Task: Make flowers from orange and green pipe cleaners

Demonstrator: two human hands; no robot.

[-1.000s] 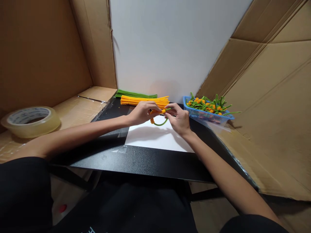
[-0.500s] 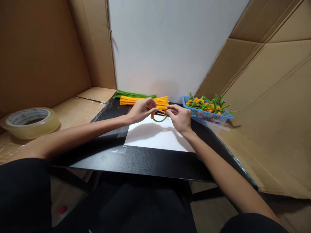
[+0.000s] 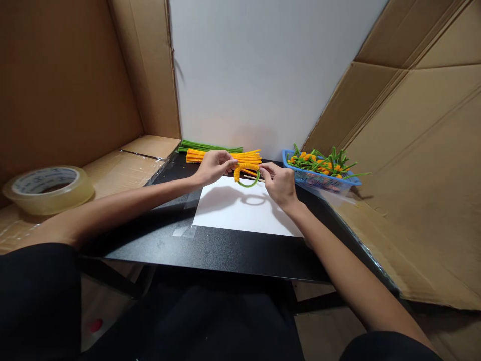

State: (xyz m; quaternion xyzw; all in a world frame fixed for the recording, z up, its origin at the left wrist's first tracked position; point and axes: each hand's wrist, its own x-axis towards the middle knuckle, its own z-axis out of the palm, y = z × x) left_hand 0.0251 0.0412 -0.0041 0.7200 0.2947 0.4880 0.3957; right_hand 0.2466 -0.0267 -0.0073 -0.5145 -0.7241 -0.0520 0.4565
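Note:
Between my hands, above a white sheet of paper [image 3: 236,213], hangs a ring of pipe cleaners [image 3: 248,167]: a green stem bent into a loop, with a yellow-orange one coiled around its upper and left part. My left hand [image 3: 215,167] pinches the ring at its upper left. At the right side, my right hand [image 3: 278,183] pinches it between thumb and fingertips. Behind my left hand lies a bundle of yellow-orange pipe cleaners [image 3: 195,156], and behind that a bundle of green pipe cleaners [image 3: 210,147].
A blue basket [image 3: 319,178] full of green and orange pipe-cleaner pieces stands at the back right. On cardboard at the left lies a roll of clear tape [image 3: 75,195]. The black table [image 3: 225,253] is enclosed by cardboard walls [image 3: 424,165] and a white back panel [image 3: 263,70].
My left hand has shifted slightly left and my fingers have drawn back from the coil, so more of the ring shows. Its round shadow is now visible on the paper.

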